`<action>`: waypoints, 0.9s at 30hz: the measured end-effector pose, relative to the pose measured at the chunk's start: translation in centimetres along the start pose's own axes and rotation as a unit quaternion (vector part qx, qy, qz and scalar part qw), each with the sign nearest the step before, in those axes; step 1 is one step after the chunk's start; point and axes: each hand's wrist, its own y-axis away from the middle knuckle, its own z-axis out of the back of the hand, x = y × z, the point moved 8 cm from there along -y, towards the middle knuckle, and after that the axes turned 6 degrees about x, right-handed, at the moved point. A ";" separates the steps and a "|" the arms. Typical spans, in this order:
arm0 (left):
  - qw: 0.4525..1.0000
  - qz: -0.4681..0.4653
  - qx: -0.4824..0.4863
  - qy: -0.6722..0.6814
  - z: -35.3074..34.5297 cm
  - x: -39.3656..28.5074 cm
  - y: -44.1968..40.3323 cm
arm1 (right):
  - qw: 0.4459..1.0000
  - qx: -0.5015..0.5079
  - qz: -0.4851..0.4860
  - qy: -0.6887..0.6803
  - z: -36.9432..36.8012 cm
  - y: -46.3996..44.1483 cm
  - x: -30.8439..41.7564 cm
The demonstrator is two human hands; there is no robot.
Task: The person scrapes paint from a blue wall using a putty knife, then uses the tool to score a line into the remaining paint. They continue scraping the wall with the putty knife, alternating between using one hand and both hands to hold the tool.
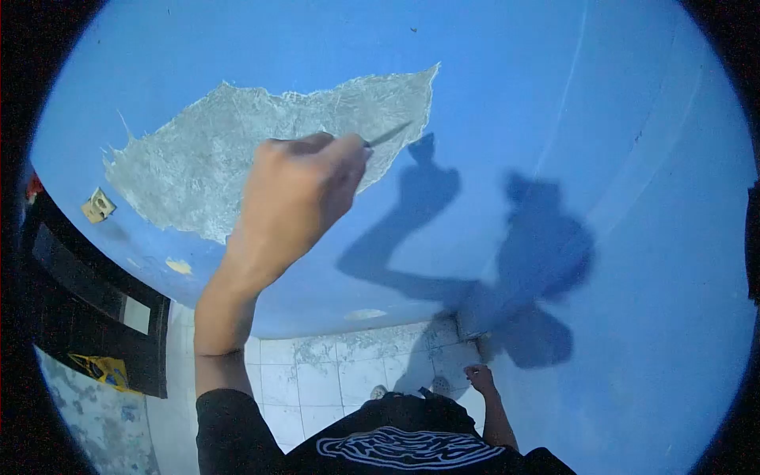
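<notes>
A thin blade [391, 134] is held by the left hand [305, 178] before a grey wall patch [190, 162] — the grip of the right hand [478, 378] cannot be told.

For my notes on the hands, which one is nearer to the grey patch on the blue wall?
Left. The left hand is raised before the grey patch, covering part of its lower edge; the right hand is low, well away from it.

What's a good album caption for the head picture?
A bare left hand holds a thin dark tool before a ragged grey patch on a blue painted wall.
</notes>
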 end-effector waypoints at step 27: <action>0.995 -0.064 0.061 -0.047 -5.7 1.9 -0.9 | 0.971 0.094 0.069 0.210 -7.3 4.2 -5.3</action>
